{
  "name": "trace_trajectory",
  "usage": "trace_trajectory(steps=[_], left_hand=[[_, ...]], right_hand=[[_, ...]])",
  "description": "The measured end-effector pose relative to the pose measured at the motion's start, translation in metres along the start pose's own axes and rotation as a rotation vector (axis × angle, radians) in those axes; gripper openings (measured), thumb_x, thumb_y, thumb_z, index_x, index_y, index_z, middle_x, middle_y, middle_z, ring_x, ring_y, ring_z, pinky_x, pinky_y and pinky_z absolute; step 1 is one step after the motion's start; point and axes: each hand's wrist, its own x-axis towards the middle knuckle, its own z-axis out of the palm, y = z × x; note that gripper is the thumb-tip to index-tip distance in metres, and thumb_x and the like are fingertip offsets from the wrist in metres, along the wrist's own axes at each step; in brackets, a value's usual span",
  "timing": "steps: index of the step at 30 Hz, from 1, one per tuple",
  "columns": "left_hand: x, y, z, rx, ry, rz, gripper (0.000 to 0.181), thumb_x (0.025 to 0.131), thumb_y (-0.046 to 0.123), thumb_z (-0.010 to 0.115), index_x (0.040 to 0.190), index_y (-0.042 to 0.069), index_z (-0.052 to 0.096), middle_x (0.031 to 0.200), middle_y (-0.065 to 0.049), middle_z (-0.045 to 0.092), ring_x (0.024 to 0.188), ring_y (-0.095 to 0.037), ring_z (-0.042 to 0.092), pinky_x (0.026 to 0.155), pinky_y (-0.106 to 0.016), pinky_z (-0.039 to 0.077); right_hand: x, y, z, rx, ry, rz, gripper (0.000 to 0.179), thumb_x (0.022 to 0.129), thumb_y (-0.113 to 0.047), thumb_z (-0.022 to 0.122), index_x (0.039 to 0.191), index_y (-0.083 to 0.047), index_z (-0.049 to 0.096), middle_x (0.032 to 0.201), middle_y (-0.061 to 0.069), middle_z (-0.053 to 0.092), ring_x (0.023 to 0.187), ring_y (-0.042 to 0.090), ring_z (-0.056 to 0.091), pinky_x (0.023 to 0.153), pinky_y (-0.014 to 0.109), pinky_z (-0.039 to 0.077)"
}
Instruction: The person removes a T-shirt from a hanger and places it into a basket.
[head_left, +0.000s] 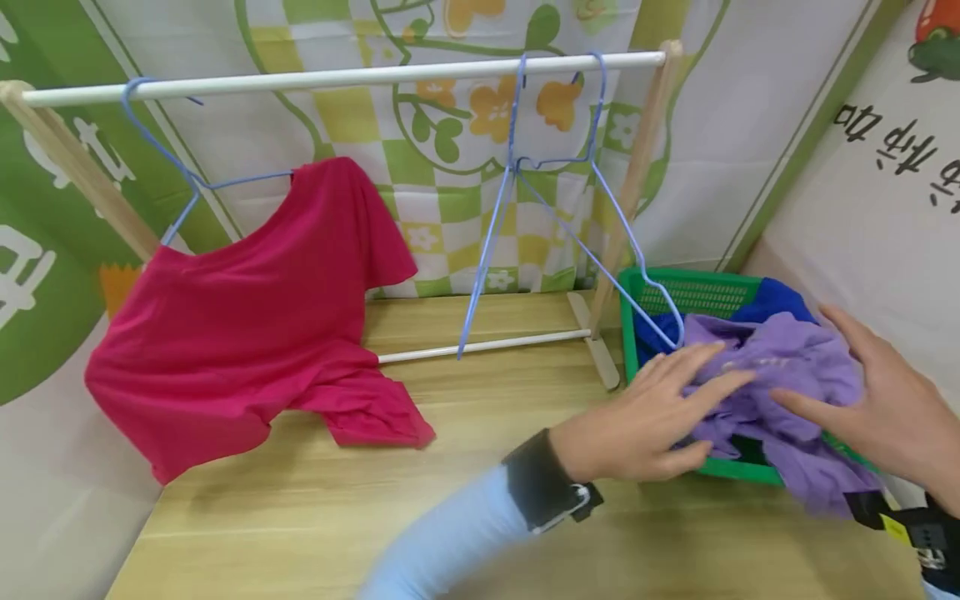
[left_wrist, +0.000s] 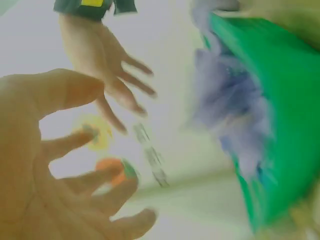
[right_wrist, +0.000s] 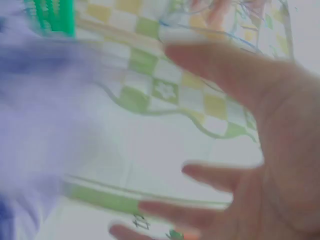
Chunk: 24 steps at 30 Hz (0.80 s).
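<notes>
A crumpled purple garment (head_left: 795, 375) lies heaped on the green basket (head_left: 742, 472), one part draping over the front rim. My left hand (head_left: 645, 421) is over the basket's left side, fingers spread. At the heap's right side, my right hand (head_left: 888, 408) also has its fingers apart. Both wrist views show nothing gripped: the left hand (left_wrist: 55, 160) and right hand (right_wrist: 285, 135) appear apart from the blurred purple cloth (right_wrist: 45, 115). Blue cloth (head_left: 776, 300) shows beneath the purple garment.
A rack with a white rod (head_left: 337, 78) and wooden posts stands on the wooden table (head_left: 300, 533). From it hang a red T-shirt (head_left: 255, 333) on a blue hanger (head_left: 176, 162) at left, and bare blue hangers (head_left: 618, 212) at right, one reaching the basket.
</notes>
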Motion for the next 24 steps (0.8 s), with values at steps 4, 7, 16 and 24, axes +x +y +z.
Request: trace_trajectory(steps=[4, 7, 16, 24], left_hand=[[-0.072, -0.031, 0.002, -0.09, -0.003, -0.1, 0.049, 0.106, 0.022, 0.062, 0.153, 0.011, 0.051, 0.164, -0.014, 0.043, 0.153, -0.026, 0.043, 0.128, -0.042, 0.035], [-0.13, -0.05, -0.009, -0.136, 0.036, -0.25, 0.038, 0.105, 0.018, 0.062, 0.142, 0.011, 0.061, 0.155, -0.014, 0.054, 0.144, -0.03, 0.053, 0.121, -0.046, 0.044], [-0.262, -0.081, -0.075, 0.07, 0.403, -0.643, 0.03, 0.095, 0.005, 0.072, 0.124, 0.003, 0.07, 0.135, -0.014, 0.063, 0.124, -0.032, 0.06, 0.103, -0.051, 0.054], [-0.329, -0.09, -0.137, 0.451, 0.846, -0.814, 0.033, 0.093, 0.007, 0.069, 0.125, -0.002, 0.069, 0.138, -0.025, 0.058, 0.127, -0.044, 0.052, 0.1, -0.06, 0.043]], right_hand=[[0.018, -0.008, 0.016, 0.012, -0.107, -0.031, 0.1, 0.1, -0.041, 0.071, 0.17, -0.007, 0.009, 0.163, 0.045, 0.02, 0.134, 0.072, 0.035, 0.094, 0.088, 0.033], [0.041, -0.022, 0.027, 0.093, -0.162, -0.129, 0.092, 0.1, -0.036, 0.072, 0.168, -0.008, 0.018, 0.159, 0.045, 0.027, 0.13, 0.07, 0.043, 0.093, 0.084, 0.039], [0.134, -0.069, 0.057, 0.28, -0.271, -0.179, 0.088, 0.105, -0.045, 0.061, 0.168, -0.004, 0.015, 0.165, 0.042, 0.022, 0.146, 0.063, 0.035, 0.11, 0.078, 0.036], [0.186, -0.118, 0.099, 0.394, 0.134, -0.178, 0.079, 0.098, -0.04, 0.065, 0.159, 0.0, 0.035, 0.143, 0.032, 0.054, 0.129, 0.048, 0.058, 0.103, 0.055, 0.047]])
